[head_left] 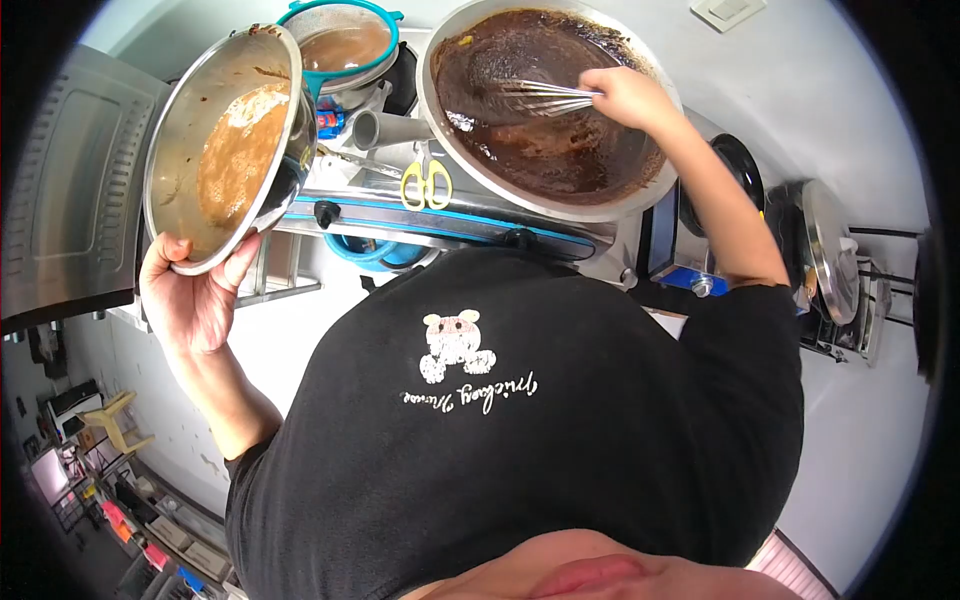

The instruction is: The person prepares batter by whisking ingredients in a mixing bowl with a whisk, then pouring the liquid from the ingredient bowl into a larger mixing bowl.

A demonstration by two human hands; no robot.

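Grasping whisk (550, 96) in pan (560, 209) w/ R fingers (601, 80), tilted bowl (232, 76) w/ L fingers (240, 262)

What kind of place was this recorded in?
Probably a kitchen: the stove carries a wide pan of dark mixture, with a teal-rimmed strainer nearby and a whisk in use.

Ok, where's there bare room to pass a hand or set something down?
A hand could probably pass over the pale floor between your left forearm, the blue tub and your black shirt. On the stove, scissors, strainer and pan handle crowd the space between steel bowl and wide pan.
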